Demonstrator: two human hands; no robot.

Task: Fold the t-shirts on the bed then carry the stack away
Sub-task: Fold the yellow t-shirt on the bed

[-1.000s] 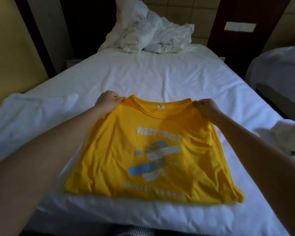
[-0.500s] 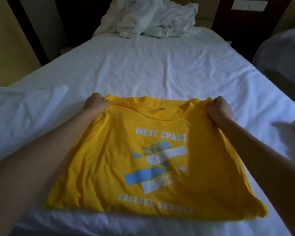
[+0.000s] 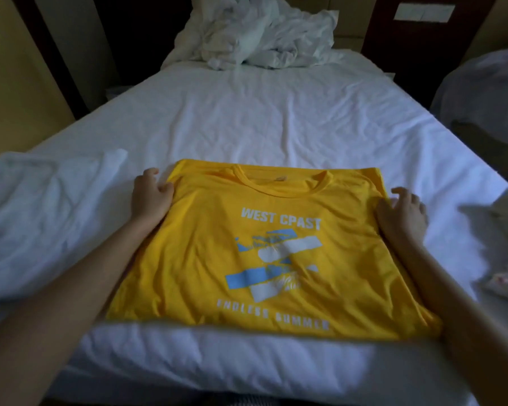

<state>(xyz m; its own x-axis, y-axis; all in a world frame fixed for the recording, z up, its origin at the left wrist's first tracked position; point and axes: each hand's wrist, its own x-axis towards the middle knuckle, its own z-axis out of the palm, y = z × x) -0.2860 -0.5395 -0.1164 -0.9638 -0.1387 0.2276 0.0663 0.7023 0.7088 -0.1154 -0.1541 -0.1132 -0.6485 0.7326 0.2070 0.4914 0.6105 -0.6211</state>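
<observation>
Your left grip [image 3: 151, 197] curled at shoulder of yellow t-shirt [image 3: 261, 259], can't tell if pinching; your right grip [image 3: 402, 212] let go, fingers apart. T-shirt, held up half a second ago, now flat on bed [image 3: 276, 118], near edge: you can start folding.

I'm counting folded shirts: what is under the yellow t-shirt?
The yellow t-shirt lies flat on the white bed sheet, which shows around it. Whatever lies beneath is covered by the shirt itself, so another shirt there cannot be ruled out.

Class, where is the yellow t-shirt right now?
Head view: the yellow t-shirt lies at the near edge of the bed, between the left hand and right hand.
</observation>
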